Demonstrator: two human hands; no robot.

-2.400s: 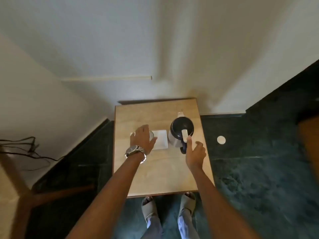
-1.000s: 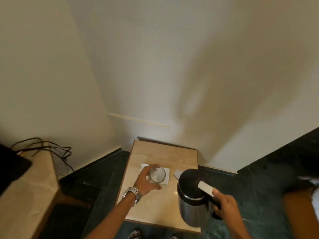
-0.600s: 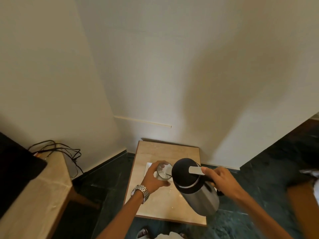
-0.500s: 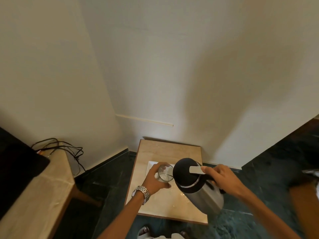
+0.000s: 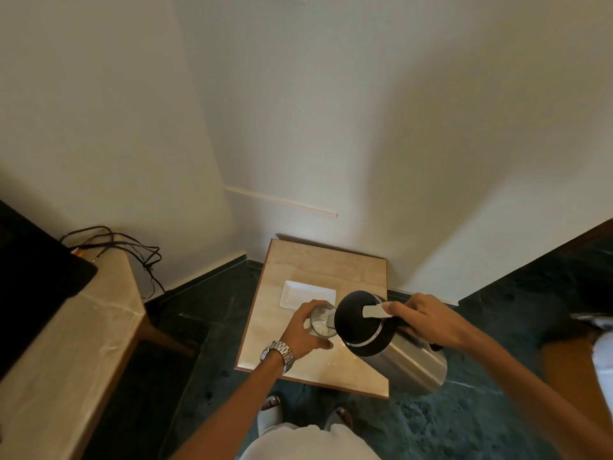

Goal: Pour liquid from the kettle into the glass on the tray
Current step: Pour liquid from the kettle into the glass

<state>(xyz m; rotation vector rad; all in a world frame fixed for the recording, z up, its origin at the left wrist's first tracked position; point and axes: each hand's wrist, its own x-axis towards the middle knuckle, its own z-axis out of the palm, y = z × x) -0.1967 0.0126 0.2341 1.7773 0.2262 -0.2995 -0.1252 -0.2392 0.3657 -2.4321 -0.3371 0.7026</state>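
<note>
A: Head view, left hand [image 5: 303,332]: status?
B: Grip wrapped around the glass [image 5: 321,322], held above the tabletop [image 5: 318,263], just near of the white tray [image 5: 306,295] and off it.
A: Right hand [image 5: 423,322]?
B: Grip clamped on the handle of the kettle [image 5: 384,340]. Kettle is tilted left, its black lid end touching or just beside the glass rim; which, I cannot tell.
A: Liquid flow?
B: Cannot tell.
</note>
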